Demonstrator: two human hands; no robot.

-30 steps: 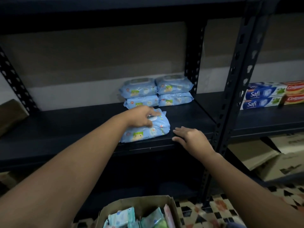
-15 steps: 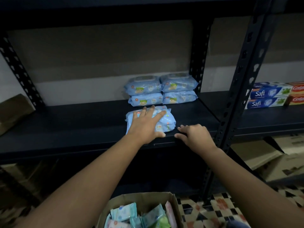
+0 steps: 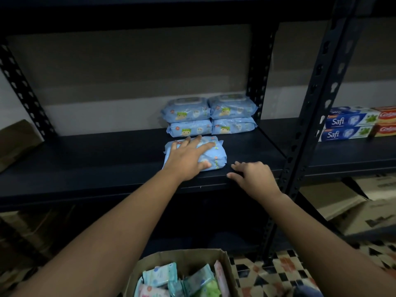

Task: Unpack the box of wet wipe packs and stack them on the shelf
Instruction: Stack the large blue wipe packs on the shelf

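A light-blue wet wipe pack [image 3: 214, 156] lies on the dark shelf [image 3: 96, 168] near its front edge. My left hand [image 3: 188, 159] lies flat on top of it, fingers spread and straight, pressing it. Behind it, against the wall, several matching blue packs [image 3: 209, 116] are stacked in two columns, two high. My right hand [image 3: 252, 176] rests on the shelf's front edge just right of the pack, fingers loosely bent, holding nothing. The open cardboard box [image 3: 184, 260] stands below, with several assorted wipe packs [image 3: 171, 281] upright inside.
A black perforated upright [image 3: 308, 133] divides the shelving on the right. Beyond it lie Safi toothpaste boxes [image 3: 347, 126] and red toothpaste boxes [image 3: 386, 122]. Cardboard boxes [image 3: 364, 202] sit lower right, a brown carton [image 3: 15, 142] at far left. The floor is patterned tile [image 3: 278, 273].
My left hand went from holding the pack's side to lying flat on it, and the pack slid further back on the shelf toward the stack. My right hand stayed at the shelf edge.
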